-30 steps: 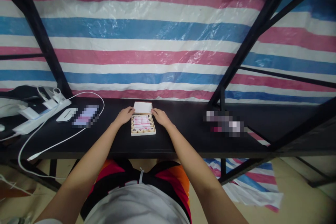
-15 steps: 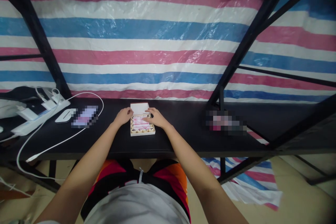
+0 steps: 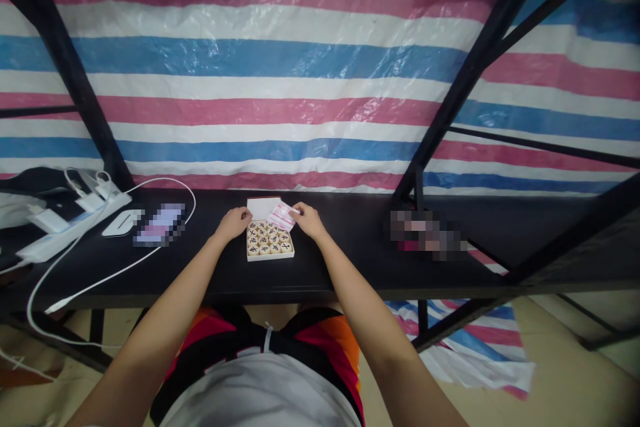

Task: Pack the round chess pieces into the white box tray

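A small white box (image 3: 271, 257) of Chinese chess pieces lies on the black desk in front of me, its lid (image 3: 262, 207) folded back at the far side. Round cream pieces (image 3: 260, 240) with dark characters fill it in rows. My right hand (image 3: 309, 221) pinches a folded paper chessboard (image 3: 283, 215) with pink lines, held tilted over the box's far right part and covering some pieces there. At the left edge, near the lid's hinge, my left hand (image 3: 235, 223) has its fingers curled closed against the box.
To the left lie a blurred phone (image 3: 161, 223), a white flat pad (image 3: 121, 222), a power strip (image 3: 75, 220) with plugs, and a white cable (image 3: 110, 278) looping over the desk edge. A blurred object (image 3: 425, 233) sits right. Black frame posts (image 3: 450, 93) stand before a striped sheet (image 3: 270, 107).
My right hand has lifted the folded paper chessboard off the pieces and tilted it up to the right, uncovering the rows. My left hand has stayed at the box's left edge.
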The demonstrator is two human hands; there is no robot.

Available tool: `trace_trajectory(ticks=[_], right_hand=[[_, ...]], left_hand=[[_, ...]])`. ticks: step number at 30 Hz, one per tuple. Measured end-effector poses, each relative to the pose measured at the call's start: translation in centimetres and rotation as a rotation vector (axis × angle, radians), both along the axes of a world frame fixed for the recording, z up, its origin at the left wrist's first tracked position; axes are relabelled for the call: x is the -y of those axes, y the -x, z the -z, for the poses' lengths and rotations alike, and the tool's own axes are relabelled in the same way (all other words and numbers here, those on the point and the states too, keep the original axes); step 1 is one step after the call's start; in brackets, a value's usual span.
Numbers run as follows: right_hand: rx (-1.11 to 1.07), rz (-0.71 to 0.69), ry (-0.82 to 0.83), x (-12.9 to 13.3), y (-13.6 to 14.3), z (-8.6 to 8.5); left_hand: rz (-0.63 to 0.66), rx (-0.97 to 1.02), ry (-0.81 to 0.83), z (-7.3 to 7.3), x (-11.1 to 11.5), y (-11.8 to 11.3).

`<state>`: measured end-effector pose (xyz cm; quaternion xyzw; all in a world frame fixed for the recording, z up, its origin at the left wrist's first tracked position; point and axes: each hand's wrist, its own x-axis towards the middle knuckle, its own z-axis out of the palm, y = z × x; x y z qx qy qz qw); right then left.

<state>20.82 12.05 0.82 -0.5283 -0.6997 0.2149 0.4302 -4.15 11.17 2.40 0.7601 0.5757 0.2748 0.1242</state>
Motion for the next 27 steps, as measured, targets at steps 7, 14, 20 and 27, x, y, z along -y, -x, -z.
trace_trajectory(ticks=[7,14,20,27], right_hand=[[0.12,0.412,0.14,-0.5,-2.2,0.3],[0.282,0.316,0.11,-0.4,-1.7,0.9],[0.223,0.286,0.049,-0.6,-1.8,0.8],[0.346,0.081,0.023,-0.3,-1.0,0.4]], left_hand=[[0.013,0.009,-0.005,-0.2,0.1,0.0],[0.031,0.005,-0.028,0.0,0.0,0.1],[0.021,-0.026,-0.015,0.0,0.0,0.1],[0.008,-0.051,-0.001,-0.1,0.1,0.0]])
